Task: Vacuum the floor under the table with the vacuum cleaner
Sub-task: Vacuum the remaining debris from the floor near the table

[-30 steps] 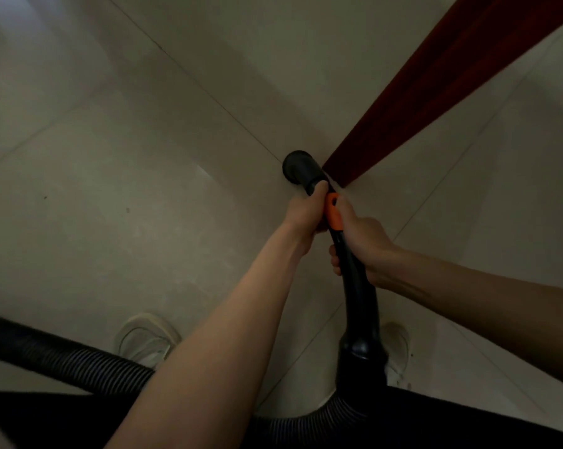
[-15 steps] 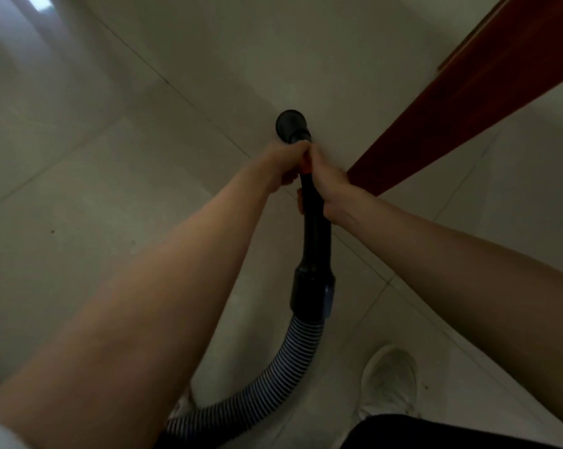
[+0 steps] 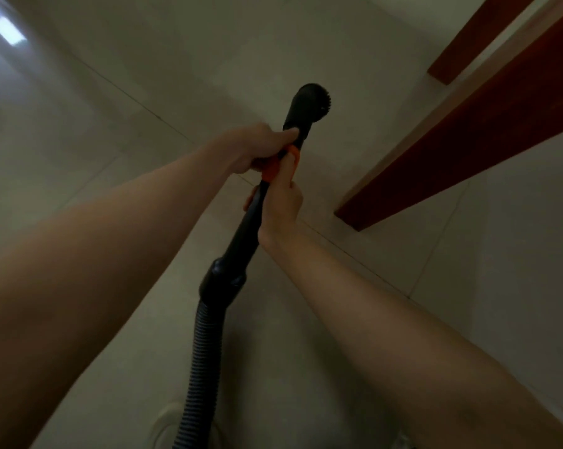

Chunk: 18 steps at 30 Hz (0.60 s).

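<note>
A black vacuum wand (image 3: 246,222) runs up the middle of the view, ending in a round brush nozzle (image 3: 309,106) held over the pale tiled floor (image 3: 144,76). My left hand (image 3: 260,149) grips the wand just below the nozzle, over an orange collar (image 3: 272,168). My right hand (image 3: 280,202) grips the wand a little lower, thumb on the orange collar. The ribbed hose (image 3: 202,351) hangs down from the wand's black cuff to the bottom edge. A dark red-brown table leg (image 3: 452,137) slants in from the upper right, to the right of the nozzle.
A second red-brown wooden leg (image 3: 468,43) stands further back at the upper right. A white shoe (image 3: 168,426) shows at the bottom, beside the hose. A bright light reflection (image 3: 5,30) lies on the tiles at the upper left.
Both arms have stretched forward, carrying the nozzle away from my feet and further along the floor. The view has tilted up, so the table leg's foot and a second leg have come into sight.
</note>
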### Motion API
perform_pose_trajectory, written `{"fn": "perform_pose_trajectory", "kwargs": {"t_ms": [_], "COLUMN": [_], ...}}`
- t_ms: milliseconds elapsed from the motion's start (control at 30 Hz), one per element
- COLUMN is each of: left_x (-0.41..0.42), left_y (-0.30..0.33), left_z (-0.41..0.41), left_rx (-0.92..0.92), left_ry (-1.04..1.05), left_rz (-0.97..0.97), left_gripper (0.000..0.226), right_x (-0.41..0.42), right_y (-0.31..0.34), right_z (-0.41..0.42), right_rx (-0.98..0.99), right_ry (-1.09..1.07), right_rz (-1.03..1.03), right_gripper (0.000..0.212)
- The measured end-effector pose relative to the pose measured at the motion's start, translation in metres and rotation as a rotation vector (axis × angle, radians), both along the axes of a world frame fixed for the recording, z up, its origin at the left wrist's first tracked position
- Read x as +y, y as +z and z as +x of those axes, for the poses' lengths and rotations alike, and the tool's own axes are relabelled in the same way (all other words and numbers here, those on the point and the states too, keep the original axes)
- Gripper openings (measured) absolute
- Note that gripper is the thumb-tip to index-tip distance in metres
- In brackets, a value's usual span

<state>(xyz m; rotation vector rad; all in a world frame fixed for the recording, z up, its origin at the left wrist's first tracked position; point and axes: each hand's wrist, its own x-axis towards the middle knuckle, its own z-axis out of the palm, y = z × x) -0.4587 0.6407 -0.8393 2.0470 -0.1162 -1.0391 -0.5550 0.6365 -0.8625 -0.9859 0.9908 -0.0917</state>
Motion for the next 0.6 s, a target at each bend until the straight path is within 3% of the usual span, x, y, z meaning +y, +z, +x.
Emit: {"fn": "perform_pose_trajectory", "kwargs": {"t_ms": [233, 433, 600], "left_x": [0.015, 0.002, 0.015], "left_y": [-0.013, -0.022, -0.030], "left_z": [-0.007, -0.030, -0.041], "left_rx": [0.078, 0.010, 0.127], "left_ry": [-0.148, -0.335, -0.377], "left_rz": [-0.026, 0.147, 0.216], "left_gripper": [0.043, 0.046, 0.044], "right_x": [0.024, 0.024, 0.044], "right_y": [-0.007, -0.002, -0.003], "right_z": [-0.006, -0.026, -0.038], "right_rx": [0.043, 0.095, 0.161], "right_ry": [-0.094, -0.222, -0.280], "right_rz": [0.064, 0.249, 0.364], "right_gripper": [0.065, 0.062, 0.063]}}
